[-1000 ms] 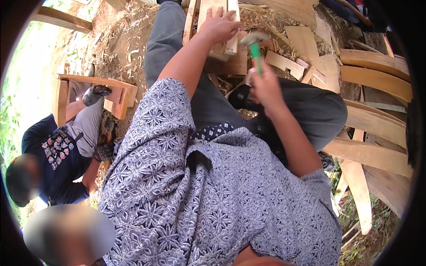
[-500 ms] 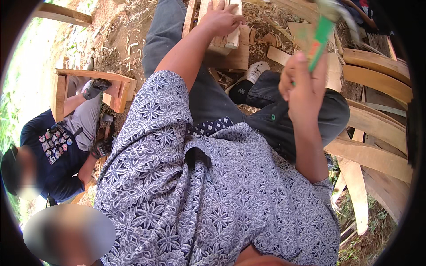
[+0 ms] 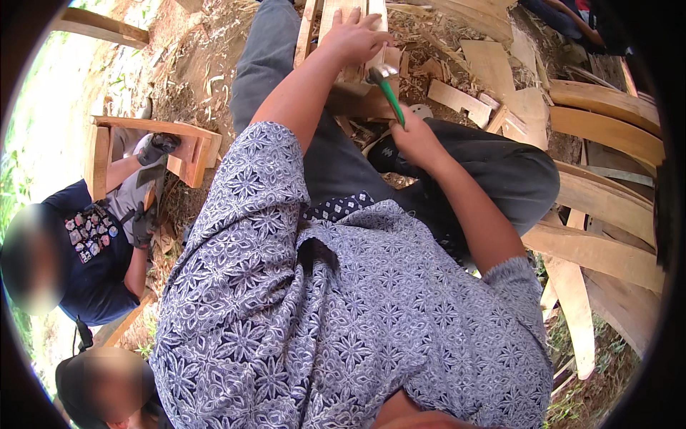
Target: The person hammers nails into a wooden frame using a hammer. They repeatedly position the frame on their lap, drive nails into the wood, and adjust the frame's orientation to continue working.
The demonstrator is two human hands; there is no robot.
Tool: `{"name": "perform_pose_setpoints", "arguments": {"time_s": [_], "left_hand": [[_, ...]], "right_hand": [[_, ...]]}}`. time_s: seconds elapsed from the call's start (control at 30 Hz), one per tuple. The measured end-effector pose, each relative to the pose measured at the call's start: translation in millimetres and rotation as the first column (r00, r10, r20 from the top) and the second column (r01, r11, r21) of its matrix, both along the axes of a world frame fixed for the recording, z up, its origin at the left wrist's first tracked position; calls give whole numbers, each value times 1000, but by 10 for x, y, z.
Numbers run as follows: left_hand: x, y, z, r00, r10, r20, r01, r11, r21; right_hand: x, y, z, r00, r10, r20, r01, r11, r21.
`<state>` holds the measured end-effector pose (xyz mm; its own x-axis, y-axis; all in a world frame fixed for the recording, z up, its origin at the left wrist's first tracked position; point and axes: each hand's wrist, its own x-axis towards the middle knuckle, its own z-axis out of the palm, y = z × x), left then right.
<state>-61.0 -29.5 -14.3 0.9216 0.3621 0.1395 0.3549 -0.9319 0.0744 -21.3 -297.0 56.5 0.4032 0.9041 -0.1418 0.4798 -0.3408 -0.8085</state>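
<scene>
My left hand (image 3: pixel 354 39) lies with its fingers spread on a pale wooden piece (image 3: pixel 332 16) at the top middle, pressing on its upper face. In my right hand (image 3: pixel 416 143) is a green-handled striking tool (image 3: pixel 391 100), gripped near the lower end of the handle. Its dark, shiny head is down at the near right edge of the wood, just below my left hand. Whether that head is a hammer's or a hatchet's I cannot tell. The wooden piece rests over a block (image 3: pixel 364 104) between my outstretched legs.
Curved planks (image 3: pixel 607 132) are stacked along the right. Offcuts (image 3: pixel 457 100) and shavings litter the ground beyond my bent right knee. At the left, a gloved person (image 3: pixel 89 264) works with a blade beside a wooden frame (image 3: pixel 153 123); another person's head (image 3: pixel 111 386) shows below.
My right hand has swung down and left, bringing the tool from raised to the wood's edge. My left hand stays on the wood. The person at left now shows a blade.
</scene>
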Motion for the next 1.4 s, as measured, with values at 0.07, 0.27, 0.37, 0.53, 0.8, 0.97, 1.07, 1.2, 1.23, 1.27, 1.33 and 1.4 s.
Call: {"name": "perform_pose_setpoints", "arguments": {"time_s": [0.07, 0.27, 0.37, 0.53, 0.8, 0.97, 1.07, 1.2, 1.23, 1.27, 1.33, 1.4], "left_hand": [[-8, 173, -154, 1000, -3, 20, 2, 998, 60], [-88, 28, 158, 997, -77, 4, 77, 997, 28], [-83, 6, 15, 999, 19, -32, -20, 1000, -19], [-76, 68, -63, 1000, 24, 17, -24, 1000, -10], [-82, 105, 85, 825, 383, 416, -324, 923, -209], [74, 517, 266, 661, 751, -2, -694, 610, -383], [149, 872, 291, 657, 723, -213, -733, 546, -406], [350, 1114, 299, 636, 688, -349, -771, 558, -306], [391, 1152, 278, 623, 695, -359, -782, 558, -276], [443, 1178, 250, 630, 700, -336, -776, 567, -275], [451, 1279, 115, 642, 695, -322, -765, 562, -314], [463, 1270, -16, 648, 714, -264, -755, 560, -340]], "right_hand": [[30, 115, -37, 994, 97, -43, -98, 995, -20], [-143, 86, 645, 979, -112, -173, 129, 987, 92], [34, 115, -14, 996, 25, -83, -41, 981, -189], [102, 55, 719, 882, -127, -454, 99, 991, -85], [878, -333, 1584, 832, -276, -482, 324, 946, 19], [1110, -369, 1470, 672, -367, -643, 548, 831, 98], [1112, -373, 1523, 624, -334, -706, 594, 790, 151], [1183, -434, 1481, 633, -276, -724, 550, 818, 169], [1205, -452, 1477, 617, -272, -738, 540, 829, 146], [1224, -472, 1474, 602, -268, -752, 530, 839, 124], [1233, -485, 1473, 575, -270, -773, 522, 848, 93], [1247, -492, 1443, 551, -266, -791, 536, 839, 91]]}}
